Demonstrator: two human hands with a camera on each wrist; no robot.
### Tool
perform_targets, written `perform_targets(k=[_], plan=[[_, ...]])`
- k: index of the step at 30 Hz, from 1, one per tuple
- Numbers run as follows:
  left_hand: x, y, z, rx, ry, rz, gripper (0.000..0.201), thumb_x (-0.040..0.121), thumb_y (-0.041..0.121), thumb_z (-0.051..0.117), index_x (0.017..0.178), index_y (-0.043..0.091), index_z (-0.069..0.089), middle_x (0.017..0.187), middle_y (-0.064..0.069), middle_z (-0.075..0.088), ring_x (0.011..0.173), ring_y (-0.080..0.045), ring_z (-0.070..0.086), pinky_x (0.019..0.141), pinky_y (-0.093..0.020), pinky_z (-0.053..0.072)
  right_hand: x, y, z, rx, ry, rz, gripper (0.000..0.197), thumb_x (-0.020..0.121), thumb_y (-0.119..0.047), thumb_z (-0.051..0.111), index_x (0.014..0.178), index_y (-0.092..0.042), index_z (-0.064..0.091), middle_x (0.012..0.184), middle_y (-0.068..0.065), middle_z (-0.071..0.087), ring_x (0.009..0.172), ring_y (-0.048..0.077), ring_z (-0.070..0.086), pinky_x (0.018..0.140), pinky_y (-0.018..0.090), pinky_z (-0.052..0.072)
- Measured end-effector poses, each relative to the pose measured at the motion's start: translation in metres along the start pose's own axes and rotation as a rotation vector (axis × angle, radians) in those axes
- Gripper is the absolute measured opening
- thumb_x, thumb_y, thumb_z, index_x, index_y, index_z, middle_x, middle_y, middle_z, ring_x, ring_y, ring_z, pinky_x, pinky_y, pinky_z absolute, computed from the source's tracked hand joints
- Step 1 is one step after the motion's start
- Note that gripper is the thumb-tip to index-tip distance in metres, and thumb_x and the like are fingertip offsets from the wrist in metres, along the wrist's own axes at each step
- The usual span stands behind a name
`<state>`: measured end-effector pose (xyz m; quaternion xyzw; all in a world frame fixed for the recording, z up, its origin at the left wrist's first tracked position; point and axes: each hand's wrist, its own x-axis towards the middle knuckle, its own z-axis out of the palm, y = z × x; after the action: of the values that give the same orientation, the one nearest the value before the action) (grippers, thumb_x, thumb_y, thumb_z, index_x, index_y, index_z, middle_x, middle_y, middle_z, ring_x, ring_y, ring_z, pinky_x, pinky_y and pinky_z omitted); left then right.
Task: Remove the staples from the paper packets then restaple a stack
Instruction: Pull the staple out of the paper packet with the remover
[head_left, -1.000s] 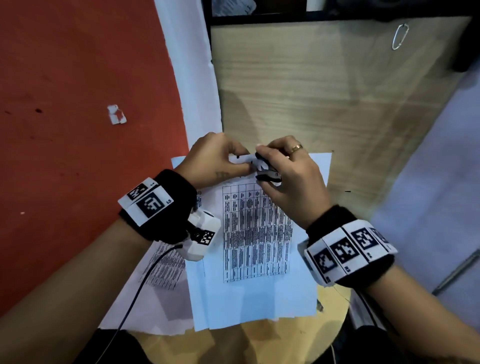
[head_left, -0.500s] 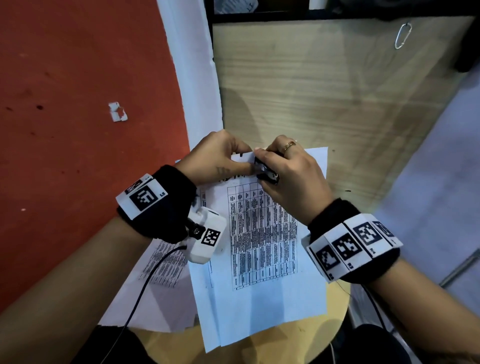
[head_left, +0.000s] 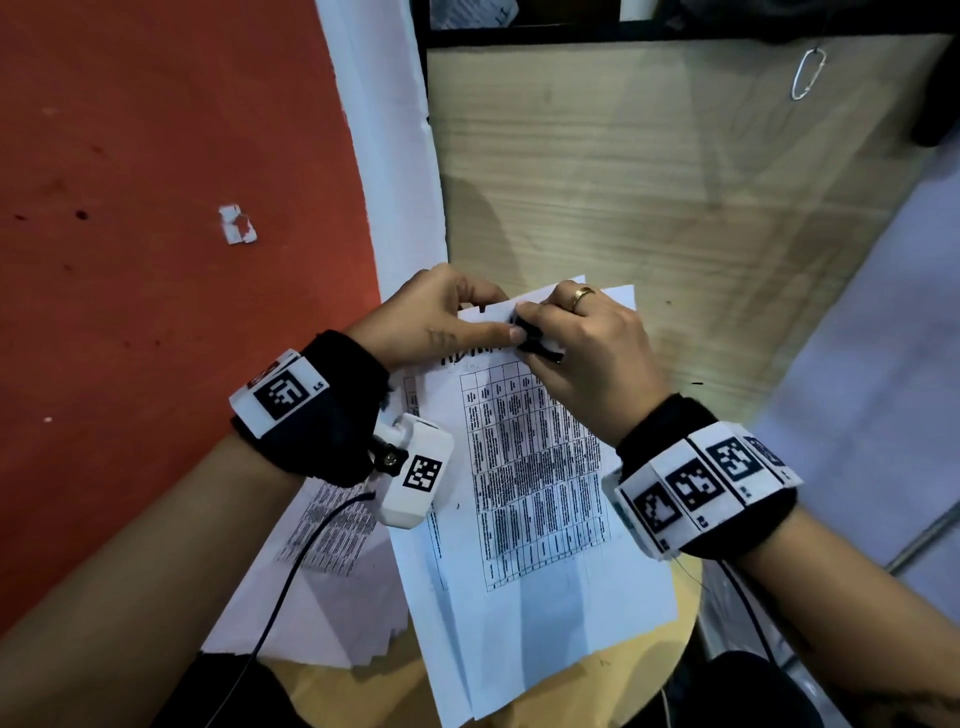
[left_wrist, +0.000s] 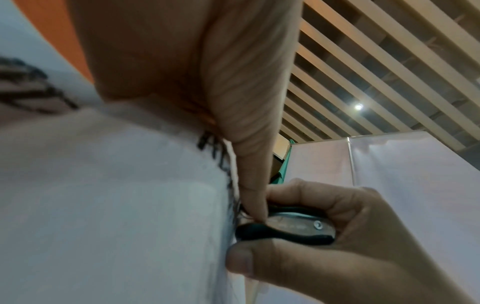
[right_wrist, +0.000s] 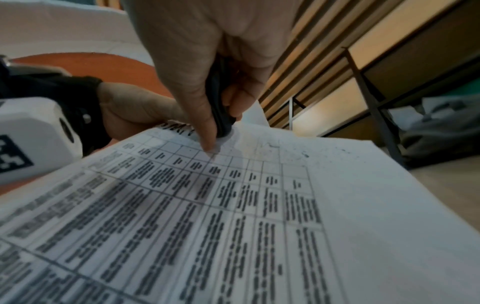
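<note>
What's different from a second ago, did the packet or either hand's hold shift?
The paper packet has swung so its bottom end sits further toward the left hand's side. The left hand still pinches its top edge, and the right hand still grips the black staple remover there. The second stack stayed put.

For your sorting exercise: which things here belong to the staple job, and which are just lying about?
In use:
- staple remover, gripped by right hand
- top paper packet, its top edge held by left hand
- second paper stack underneath

Lying about:
- paper scrap on red surface
- metal clip hanging on the wooden panel
</note>
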<state>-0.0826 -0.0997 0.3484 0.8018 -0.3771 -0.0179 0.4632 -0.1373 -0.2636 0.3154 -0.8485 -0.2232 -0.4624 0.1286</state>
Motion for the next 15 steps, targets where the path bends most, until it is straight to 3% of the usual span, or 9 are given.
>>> perform_targets(k=[2, 3, 6, 9, 13, 15], plan=[[-0.0004, -0.0023, -0.0001, -0.029, 0.026, 0.008, 0.022, 0.073, 0.029, 0.075, 0.080, 0.009, 0.072, 0.068, -0.019, 0.062, 0.060, -0.010, 0.051, 0.055, -0.021, 0.037, -0.0012, -0.0010, 0.0000, 0.074, 0.022, 0.051, 0.026, 0.065, -0.012, 0.073, 0.090, -0.003, 0.071, 0.075, 0.012, 0.063, 0.066, 0.031, 0.064, 0.058, 0.032, 0.054], [-0.0011, -0.0023, -0.0002, -0.053, 0.036, 0.015, 0.021, 0.074, 0.025, 0.076, 0.081, 0.006, 0.072, 0.071, -0.021, 0.064, 0.063, -0.011, 0.052, 0.057, -0.023, 0.039, -0.0017, -0.0016, -0.0002, 0.125, 0.039, 0.089, 0.029, 0.065, -0.014, 0.074, 0.092, -0.004, 0.072, 0.076, 0.012, 0.064, 0.067, 0.030, 0.064, 0.059, 0.031, 0.054], [-0.0025, -0.0004, -0.0007, -0.130, 0.055, 0.006, 0.016, 0.080, 0.009, 0.071, 0.084, -0.006, 0.068, 0.069, -0.008, 0.062, 0.060, -0.003, 0.053, 0.055, -0.016, 0.041, -0.0029, -0.0020, -0.0011, 0.245, 0.099, 0.184, 0.032, 0.063, -0.018, 0.078, 0.093, -0.006, 0.073, 0.080, 0.009, 0.067, 0.071, 0.025, 0.065, 0.069, 0.028, 0.048], [-0.0022, 0.0014, 0.0005, -0.183, 0.078, -0.021, 0.011, 0.078, 0.006, 0.071, 0.078, -0.004, 0.067, 0.065, -0.003, 0.062, 0.057, -0.004, 0.054, 0.054, -0.014, 0.042, -0.0025, -0.0029, -0.0014, 0.276, 0.127, 0.198, 0.031, 0.064, -0.016, 0.078, 0.093, -0.006, 0.073, 0.082, 0.008, 0.068, 0.075, 0.025, 0.066, 0.071, 0.031, 0.047], [-0.0004, 0.0013, 0.0017, -0.219, 0.093, -0.074, 0.019, 0.067, 0.014, 0.074, 0.075, -0.002, 0.067, 0.071, -0.014, 0.061, 0.062, -0.014, 0.052, 0.055, -0.019, 0.040, -0.0026, -0.0051, -0.0002, 0.174, 0.085, 0.105, 0.030, 0.066, -0.014, 0.075, 0.094, -0.004, 0.072, 0.083, 0.010, 0.067, 0.077, 0.030, 0.065, 0.065, 0.035, 0.053], [-0.0005, 0.0015, 0.0022, -0.226, 0.088, -0.089, 0.017, 0.066, 0.015, 0.071, 0.073, 0.000, 0.067, 0.070, -0.013, 0.062, 0.061, -0.012, 0.053, 0.056, -0.018, 0.040, -0.0026, -0.0054, 0.0002, 0.143, 0.040, 0.103, 0.033, 0.066, -0.017, 0.075, 0.096, -0.004, 0.070, 0.085, 0.010, 0.065, 0.078, 0.030, 0.064, 0.065, 0.034, 0.053]])
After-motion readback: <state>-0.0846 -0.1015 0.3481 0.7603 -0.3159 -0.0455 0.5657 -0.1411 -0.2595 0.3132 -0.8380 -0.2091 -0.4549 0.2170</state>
